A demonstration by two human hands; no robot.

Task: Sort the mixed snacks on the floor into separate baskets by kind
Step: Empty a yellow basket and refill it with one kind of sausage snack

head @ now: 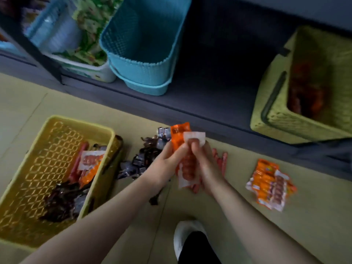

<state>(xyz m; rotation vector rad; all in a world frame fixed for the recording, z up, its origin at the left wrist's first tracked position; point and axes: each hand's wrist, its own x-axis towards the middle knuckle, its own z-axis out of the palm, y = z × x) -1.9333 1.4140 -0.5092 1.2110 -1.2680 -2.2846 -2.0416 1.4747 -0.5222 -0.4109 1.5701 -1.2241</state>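
Pale floor (219, 197) runs across the lower frame, and a dark low shelf (219, 88) crosses the top with baskets on it. My left hand (167, 164) and right hand (204, 166) are both closed around sausage packets (187, 164) held up at centre frame: a clear-wrapped one in front and an orange one behind it, pinched together.

That double hold is my first worry. If the two packets are different kinds, dropping them as one would put a wrong item in a basket. The wrappers look slick, so one could also slide out and fall back into the dark-wrapped snacks (144, 157) lying just left of my hands, mixing the heap again.

At lower left, the yellow basket (22, 187) already holds dark wrappers and orange packets together, so tossing anything there without looking would only add to the muddle. The olive basket (276, 119) at the right edge seems to hold reddish packets, though it is too dim to be sure; a wrong guess sends these astray. Reaching for the teal basket (144, 54) at upper centre, which looks unfilled, means stretching over the heap and risking a drag. A sorted-looking orange pile (270, 185) sits at lower right, well apart.
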